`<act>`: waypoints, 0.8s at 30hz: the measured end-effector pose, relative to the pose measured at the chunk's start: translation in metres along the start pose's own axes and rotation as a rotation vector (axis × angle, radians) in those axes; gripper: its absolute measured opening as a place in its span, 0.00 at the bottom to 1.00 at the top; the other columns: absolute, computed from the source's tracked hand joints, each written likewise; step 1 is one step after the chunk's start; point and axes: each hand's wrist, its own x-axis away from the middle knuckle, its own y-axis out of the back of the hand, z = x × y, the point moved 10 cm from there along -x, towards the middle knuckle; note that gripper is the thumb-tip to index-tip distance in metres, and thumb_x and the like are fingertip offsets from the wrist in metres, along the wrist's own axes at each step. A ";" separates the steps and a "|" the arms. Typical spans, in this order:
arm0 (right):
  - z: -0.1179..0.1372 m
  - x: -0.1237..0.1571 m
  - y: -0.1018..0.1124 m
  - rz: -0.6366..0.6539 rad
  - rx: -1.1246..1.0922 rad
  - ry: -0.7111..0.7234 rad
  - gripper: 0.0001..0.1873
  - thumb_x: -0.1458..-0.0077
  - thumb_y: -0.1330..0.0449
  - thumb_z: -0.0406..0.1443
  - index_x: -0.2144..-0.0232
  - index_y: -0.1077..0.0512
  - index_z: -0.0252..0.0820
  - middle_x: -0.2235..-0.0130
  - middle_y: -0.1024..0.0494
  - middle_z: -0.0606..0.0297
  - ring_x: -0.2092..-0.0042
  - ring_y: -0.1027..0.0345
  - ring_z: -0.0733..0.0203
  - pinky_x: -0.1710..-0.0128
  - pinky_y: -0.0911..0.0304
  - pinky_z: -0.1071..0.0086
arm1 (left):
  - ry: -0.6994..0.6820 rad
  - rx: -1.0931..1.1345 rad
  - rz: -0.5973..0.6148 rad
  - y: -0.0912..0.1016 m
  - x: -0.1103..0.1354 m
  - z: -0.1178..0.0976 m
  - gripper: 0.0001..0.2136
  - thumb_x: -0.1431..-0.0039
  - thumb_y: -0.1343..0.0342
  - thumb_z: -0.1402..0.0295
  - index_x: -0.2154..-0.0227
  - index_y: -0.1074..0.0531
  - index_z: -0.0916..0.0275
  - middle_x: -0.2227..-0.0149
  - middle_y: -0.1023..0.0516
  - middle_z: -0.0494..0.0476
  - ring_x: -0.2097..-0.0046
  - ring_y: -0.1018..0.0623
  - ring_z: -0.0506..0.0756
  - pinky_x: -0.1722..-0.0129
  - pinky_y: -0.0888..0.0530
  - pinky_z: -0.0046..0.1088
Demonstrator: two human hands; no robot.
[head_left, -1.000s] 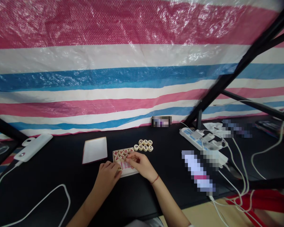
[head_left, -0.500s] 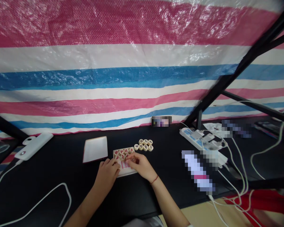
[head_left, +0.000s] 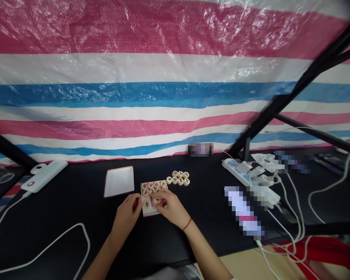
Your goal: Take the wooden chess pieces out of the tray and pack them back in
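Observation:
A small white box (head_left: pixel 149 212) holds round Chinese chess pieces. Red-lettered pieces (head_left: pixel 151 186) fill its back rows, and a black-lettered piece (head_left: pixel 146 204) lies at the front left. My right hand (head_left: pixel 172 205), with a red cord at the wrist, reaches over the box from the right. Its thumb and fingers are closed around another black-lettered piece (head_left: pixel 156 200). My left hand (head_left: pixel 128 211) is curled, with its fingertips pinching at the box's left edge. Behind the box to the right stand several more black-lettered pieces (head_left: pixel 180 181) in two rows.
An open, shallow box lid (head_left: pixel 119 182) with a white inside lies to the left. A white device (head_left: pixel 45 176) with a cable is farther left. On the right are a phone-like blurred object (head_left: pixel 243 212) and a power strip (head_left: pixel 242 172) with plugs and cables. Striped sheeting (head_left: pixel 151 97) hangs behind.
My left hand has moved left, off the box's front area to its edge. A black-lettered piece now shows at the box's front left. My right hand has shifted slightly forward of the red rows.

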 end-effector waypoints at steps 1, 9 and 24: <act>0.001 0.000 -0.002 -0.001 0.041 0.000 0.16 0.55 0.43 0.24 0.64 0.26 0.43 0.62 0.27 0.65 0.69 0.34 0.68 0.64 0.35 0.72 | 0.048 0.023 -0.014 -0.001 0.002 0.008 0.10 0.38 0.56 0.65 0.63 0.30 0.58 0.71 0.24 0.50 0.72 0.25 0.51 0.67 0.28 0.26; 0.018 -0.004 -0.032 0.064 0.226 0.082 0.11 0.54 0.42 0.24 0.69 0.29 0.42 0.64 0.27 0.65 0.62 0.32 0.63 0.60 0.37 0.72 | 0.131 0.106 0.024 -0.017 0.010 0.027 0.11 0.39 0.58 0.64 0.58 0.34 0.59 0.72 0.23 0.50 0.71 0.21 0.52 0.68 0.28 0.27; 0.005 -0.010 -0.043 0.135 0.521 -0.117 0.10 0.47 0.43 0.33 0.60 0.31 0.43 0.65 0.24 0.62 0.65 0.29 0.59 0.69 0.45 0.73 | 0.089 0.109 0.097 -0.025 0.010 0.022 0.10 0.40 0.57 0.66 0.58 0.34 0.58 0.72 0.24 0.49 0.70 0.22 0.52 0.67 0.28 0.27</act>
